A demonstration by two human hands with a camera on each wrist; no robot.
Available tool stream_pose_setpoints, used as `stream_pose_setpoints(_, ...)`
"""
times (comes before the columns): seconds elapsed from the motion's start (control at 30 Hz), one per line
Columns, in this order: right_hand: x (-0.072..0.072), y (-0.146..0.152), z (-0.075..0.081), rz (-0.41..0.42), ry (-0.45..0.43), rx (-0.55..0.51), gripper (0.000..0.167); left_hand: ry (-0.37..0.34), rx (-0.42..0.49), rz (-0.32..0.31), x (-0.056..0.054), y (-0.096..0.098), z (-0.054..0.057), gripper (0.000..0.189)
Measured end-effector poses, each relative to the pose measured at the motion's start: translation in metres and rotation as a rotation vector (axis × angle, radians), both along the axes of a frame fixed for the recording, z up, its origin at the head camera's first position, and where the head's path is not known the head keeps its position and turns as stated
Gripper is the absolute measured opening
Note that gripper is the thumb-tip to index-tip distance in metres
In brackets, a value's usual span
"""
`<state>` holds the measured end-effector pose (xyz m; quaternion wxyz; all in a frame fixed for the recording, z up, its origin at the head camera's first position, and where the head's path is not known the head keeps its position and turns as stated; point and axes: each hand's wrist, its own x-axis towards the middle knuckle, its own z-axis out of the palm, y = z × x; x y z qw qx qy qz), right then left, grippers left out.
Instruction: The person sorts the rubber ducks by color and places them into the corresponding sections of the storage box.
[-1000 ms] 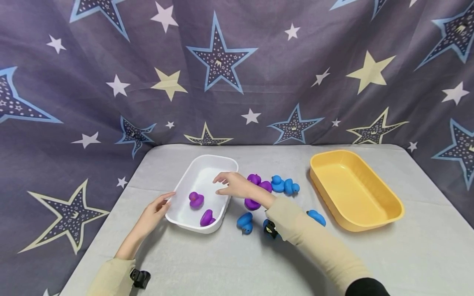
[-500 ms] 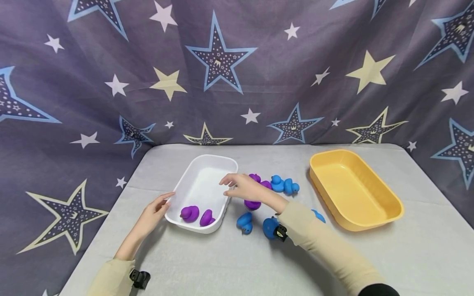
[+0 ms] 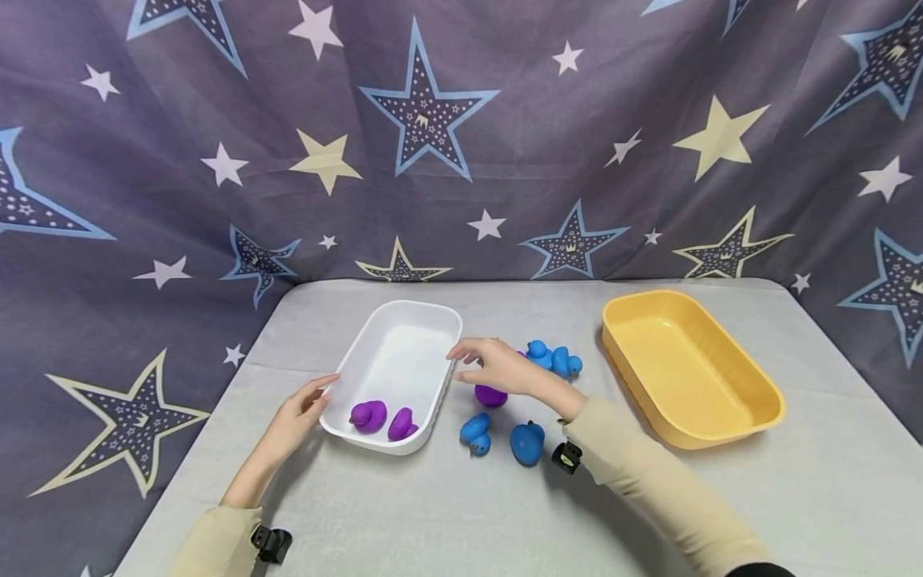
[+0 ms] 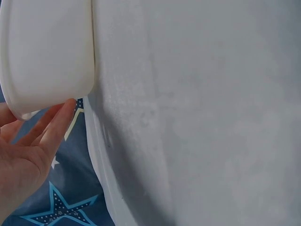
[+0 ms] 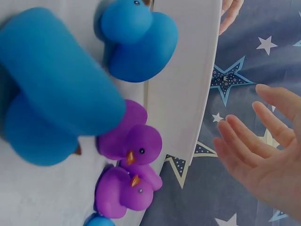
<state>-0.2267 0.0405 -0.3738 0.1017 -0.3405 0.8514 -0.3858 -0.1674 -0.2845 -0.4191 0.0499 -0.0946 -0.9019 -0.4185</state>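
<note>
My left hand [image 3: 297,413] is at the left side of a white tray [image 3: 358,340], its fairly straight fingers touching the tray's edge. In the left wrist view, the fingers [image 4: 57,123] meet the tray's outer wall. Two purple rubber ducks [image 3: 369,417] lie inside at the near end. Over the tray's right rim hovers my right hand [image 3: 497,367], with relaxed fingers and nothing in them. Beneath and beside it are purple ducks [image 5: 143,145], partly hidden by the hand in the head view. Blue rubber ducks [image 3: 528,443] lie near the right forearm; another blue duck [image 3: 475,433] sits by the tray.
A yellow tray [image 3: 695,377] stands on the right of the grey cloth-covered table [image 3: 433,513]. More blue ducks [image 3: 553,358] are behind the right hand. A star-patterned curtain [image 3: 519,144] hangs along the back and sides.
My right hand has moved right, from above the white tray to its right rim. One purple duck in the tray has shifted toward the near left corner. The left hand stays put.
</note>
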Motion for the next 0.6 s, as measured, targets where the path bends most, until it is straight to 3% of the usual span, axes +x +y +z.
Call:
stream_pose_setpoints(0.17, 0.002, 0.007, 0.0, -0.007, -0.004, 0.009, 0.03, 0.001, 0.004, -0.006, -0.006, -0.007, -0.011, 0.034)
stream_pose_setpoints(0.43, 0.005, 0.016, -0.002, -0.03, 0.025, 0.036, 0.03, 0.024, 0.01, -0.008, 0.01, 0.011, 0.017, 0.032)
stream_pose_setpoints(0.6, 0.006, 0.022, -0.007, -0.034, 0.013, 0.045, 0.03, 0.021, 0.0, 0.007, 0.012, 0.014, 0.021, 0.031)
